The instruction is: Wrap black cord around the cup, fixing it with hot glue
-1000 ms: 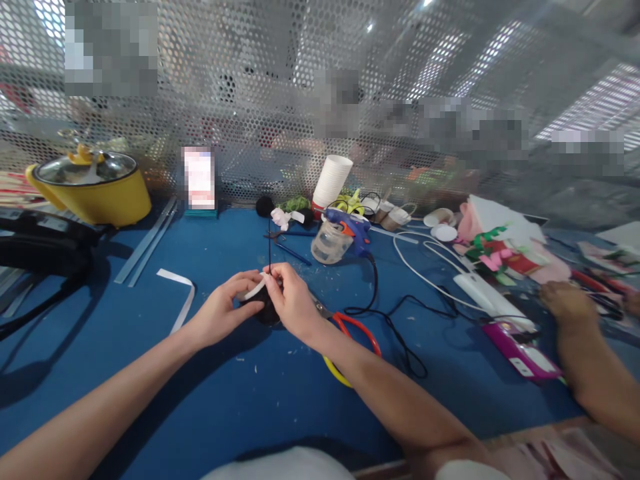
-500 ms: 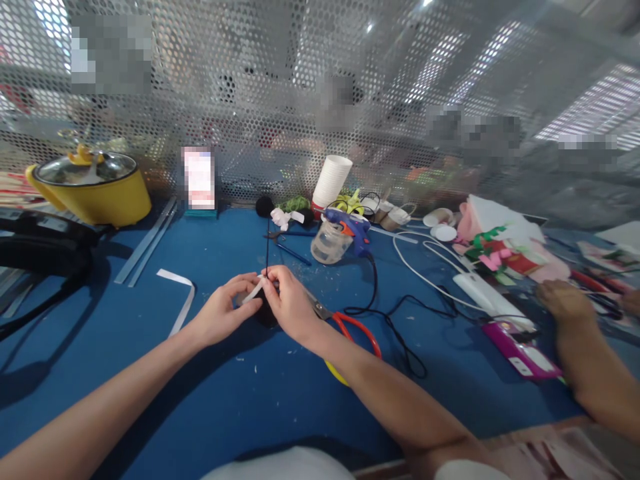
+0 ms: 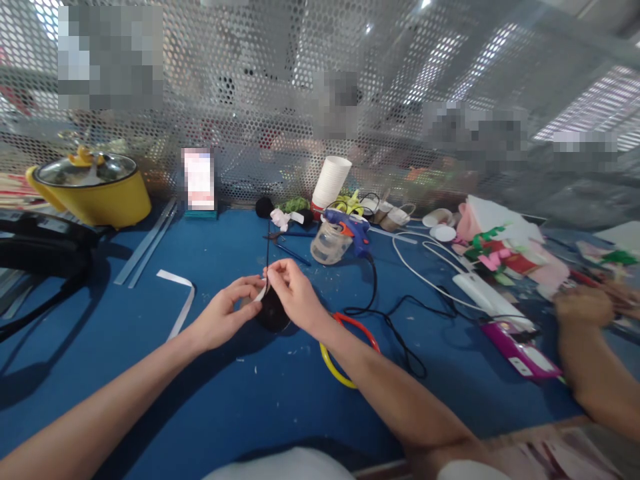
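Observation:
My left hand (image 3: 231, 308) is closed around a small piece with a white edge (image 3: 261, 292) and a dark rounded body (image 3: 274, 315); its exact kind is unclear, partly hidden by fingers. With fingertips pinched together at its upper edge, my right hand (image 3: 295, 293) grips a black yarn (image 3: 268, 250). That strand runs up the table toward a black yarn ball (image 3: 264, 207). Under my right forearm lie scissors with red and yellow handles (image 3: 334, 367), their blades hidden. A bent white strip (image 3: 184, 308) rests left of my hands.
Beyond my hands are pliers (image 3: 295, 253), a clear jar (image 3: 330, 244) with a blue glue gun (image 3: 356, 230), and stacked paper cups (image 3: 334, 179). A yellow pot (image 3: 100, 193) stands left. Cables, a purple box (image 3: 520, 350) and another person's arm (image 3: 590, 353) are right.
My right hand has shifted slightly up and right, its fingers still pinched. More of the dark rounded piece and the yellow scissor handle shows. The other person's hand has moved right.

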`<state>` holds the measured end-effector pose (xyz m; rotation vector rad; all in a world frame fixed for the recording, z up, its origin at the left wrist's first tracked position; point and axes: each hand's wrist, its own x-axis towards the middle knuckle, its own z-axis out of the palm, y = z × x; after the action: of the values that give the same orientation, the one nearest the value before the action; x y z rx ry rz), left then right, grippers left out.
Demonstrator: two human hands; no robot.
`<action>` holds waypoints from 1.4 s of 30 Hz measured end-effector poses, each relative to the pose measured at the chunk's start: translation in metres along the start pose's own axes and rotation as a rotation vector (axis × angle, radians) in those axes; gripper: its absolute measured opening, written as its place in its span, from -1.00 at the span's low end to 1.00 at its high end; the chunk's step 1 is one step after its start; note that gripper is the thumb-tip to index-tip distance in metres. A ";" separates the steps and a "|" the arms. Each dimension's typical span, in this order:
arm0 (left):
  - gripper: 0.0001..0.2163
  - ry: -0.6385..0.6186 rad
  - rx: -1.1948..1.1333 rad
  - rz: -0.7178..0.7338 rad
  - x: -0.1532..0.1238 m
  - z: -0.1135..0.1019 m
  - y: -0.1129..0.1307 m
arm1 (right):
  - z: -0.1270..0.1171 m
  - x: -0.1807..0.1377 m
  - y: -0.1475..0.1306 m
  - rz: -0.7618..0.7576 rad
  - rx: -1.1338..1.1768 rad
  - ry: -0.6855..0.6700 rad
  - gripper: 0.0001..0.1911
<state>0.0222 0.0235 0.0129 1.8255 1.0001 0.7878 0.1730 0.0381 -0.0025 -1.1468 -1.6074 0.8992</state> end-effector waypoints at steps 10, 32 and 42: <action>-0.84 -0.380 -0.100 0.104 -0.011 0.000 0.024 | -0.013 0.011 0.001 0.158 0.211 -0.009 -0.75; -0.81 -0.007 0.157 0.087 0.000 -0.011 0.001 | -0.108 0.017 -0.038 -0.006 -0.451 0.397 -0.72; -0.82 -0.104 0.262 0.032 0.002 -0.012 -0.003 | -0.142 0.037 0.000 0.485 -0.206 0.281 -0.61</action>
<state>0.0121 0.0305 0.0147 2.0878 1.0472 0.5959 0.3042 0.0799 0.0498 -1.7727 -1.2312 0.8355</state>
